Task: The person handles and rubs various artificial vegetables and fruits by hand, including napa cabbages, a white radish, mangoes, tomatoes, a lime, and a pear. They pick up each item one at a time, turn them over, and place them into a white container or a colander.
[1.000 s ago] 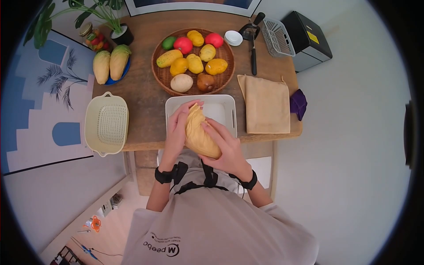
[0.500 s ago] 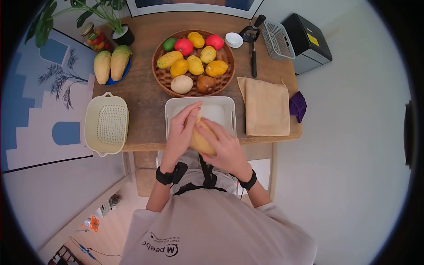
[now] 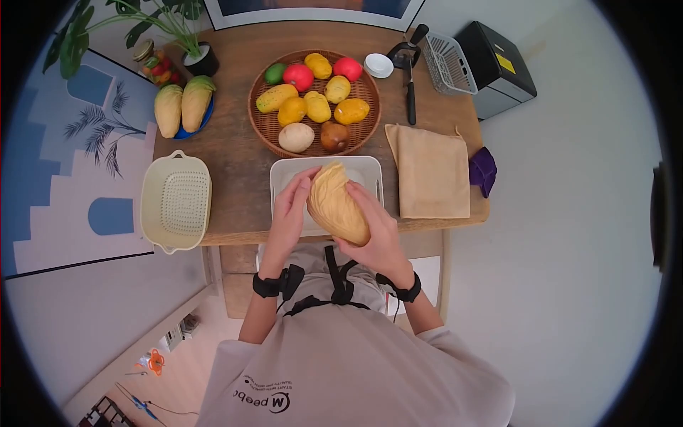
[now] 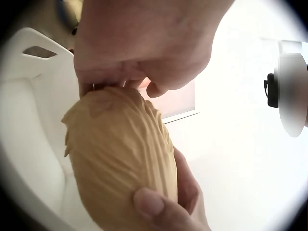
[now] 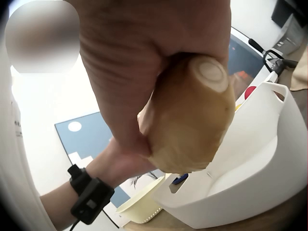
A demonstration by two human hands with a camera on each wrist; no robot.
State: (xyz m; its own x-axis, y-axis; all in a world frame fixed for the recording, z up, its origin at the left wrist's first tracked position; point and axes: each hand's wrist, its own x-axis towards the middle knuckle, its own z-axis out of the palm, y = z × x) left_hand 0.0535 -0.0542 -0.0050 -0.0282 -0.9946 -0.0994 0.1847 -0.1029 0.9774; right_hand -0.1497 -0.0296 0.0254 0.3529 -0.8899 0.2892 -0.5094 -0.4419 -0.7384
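Over the white tub (image 3: 370, 171) at the centre of the head view, you hold the pale cabbage (image 3: 337, 203) tilted, leaf tip toward the fruit basket (image 3: 265, 121). Your right hand (image 3: 380, 238) cups its stem end, fingers curled round; your left hand (image 3: 290, 210) pinches the leaves near the tip, likely so anything shed falls into the tub. Right wrist view alone shows the cut stem (image 5: 211, 74); left wrist view shows the leaf ribs (image 4: 120, 154).
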